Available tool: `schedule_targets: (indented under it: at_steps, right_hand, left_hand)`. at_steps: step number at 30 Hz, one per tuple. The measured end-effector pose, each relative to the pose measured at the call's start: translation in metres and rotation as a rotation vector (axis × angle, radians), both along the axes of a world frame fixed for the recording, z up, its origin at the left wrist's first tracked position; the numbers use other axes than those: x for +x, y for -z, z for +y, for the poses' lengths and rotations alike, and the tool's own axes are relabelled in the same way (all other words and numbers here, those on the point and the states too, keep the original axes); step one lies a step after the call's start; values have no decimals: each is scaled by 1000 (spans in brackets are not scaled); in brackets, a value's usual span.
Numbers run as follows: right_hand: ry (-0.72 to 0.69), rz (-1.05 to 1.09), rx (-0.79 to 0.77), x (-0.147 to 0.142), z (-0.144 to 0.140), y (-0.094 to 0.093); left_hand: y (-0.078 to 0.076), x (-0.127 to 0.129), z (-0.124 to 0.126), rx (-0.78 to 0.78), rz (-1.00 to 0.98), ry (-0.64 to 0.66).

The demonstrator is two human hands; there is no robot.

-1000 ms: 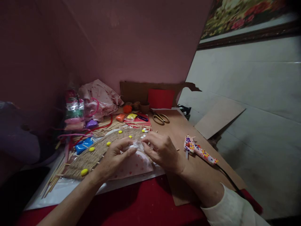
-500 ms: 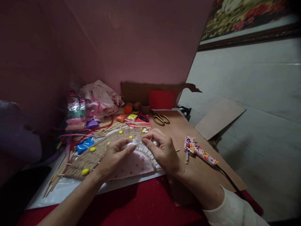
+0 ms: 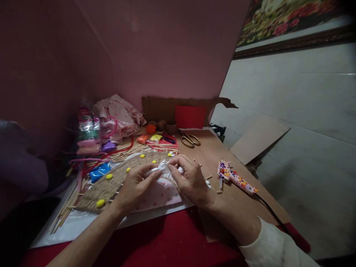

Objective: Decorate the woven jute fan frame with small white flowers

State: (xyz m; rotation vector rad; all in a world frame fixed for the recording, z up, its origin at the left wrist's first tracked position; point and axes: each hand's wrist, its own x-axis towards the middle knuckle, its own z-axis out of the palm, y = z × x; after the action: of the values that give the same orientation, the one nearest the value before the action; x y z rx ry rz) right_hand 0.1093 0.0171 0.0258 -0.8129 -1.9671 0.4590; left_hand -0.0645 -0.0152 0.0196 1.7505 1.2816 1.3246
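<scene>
A small clear plastic packet of white clay [image 3: 163, 165] is between my two hands. My left hand [image 3: 138, 182] grips its near left side, thumb on top. My right hand [image 3: 187, 177] pinches the other side with thumb and forefinger. Beneath both hands lies a half-round piece woven from brown twine [image 3: 122, 179], with wooden sticks poking out along its edges. Yellow oval dabs [image 3: 100, 203] dot the twine. Pink spotted cloth [image 3: 158, 196] fills its middle, partly hidden by my hands.
A flower-patterned glue gun [image 3: 235, 178] lies on cardboard [image 3: 214, 148] at right, its cord trailing off. Gold-handled scissors [image 3: 190, 141] rest behind my hands. Blue [image 3: 99, 172], orange [image 3: 142, 139] and yellow packets [image 3: 155, 138], sticks and crumpled pink cloth [image 3: 118, 115] crowd the left and back.
The packet has risen slightly and shows more between my fingers. Both hands stay closed on it, shifted only a little.
</scene>
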Motion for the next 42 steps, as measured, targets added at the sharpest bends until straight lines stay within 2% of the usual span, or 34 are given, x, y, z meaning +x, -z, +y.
schedule_targets:
  at_steps: [4, 8, 14, 17, 22, 26, 32, 37, 40, 42]
  right_hand:
    - [-86, 81, -173, 1, 3, -3]
    - [-173, 126, -299, 0, 5, -5]
    - [-137, 147, -265, 0, 4, -5]
    - [-126, 148, -284, 0, 3, -2]
    - [-215, 333, -541, -3, 3, 0]
    - [-233, 405, -521, -5, 2, -1]
    - [-262, 487, -683, -8, 1, 1]
    - [-152, 430, -632, -10, 1, 3]
    - [-105, 366, -524, -8, 3, 4]
    - [-74, 355, -438, -5, 6, 6]
  left_hand:
    - [1, -2, 1, 111, 98, -79]
    - [3, -3, 1, 164, 114, -131]
    - [3, -1, 0, 180, 115, -130]
    - [1, 0, -1, 121, 115, -111]
    - [0, 1, -1, 48, 61, -65]
    - [2, 3, 0, -1, -20, -53]
    - [6, 6, 1, -113, -137, -30]
    - [4, 6, 1, -142, -133, -72]
    - [2, 5, 1, -128, -165, -76]
    - [1, 3, 1, -165, -247, -35]
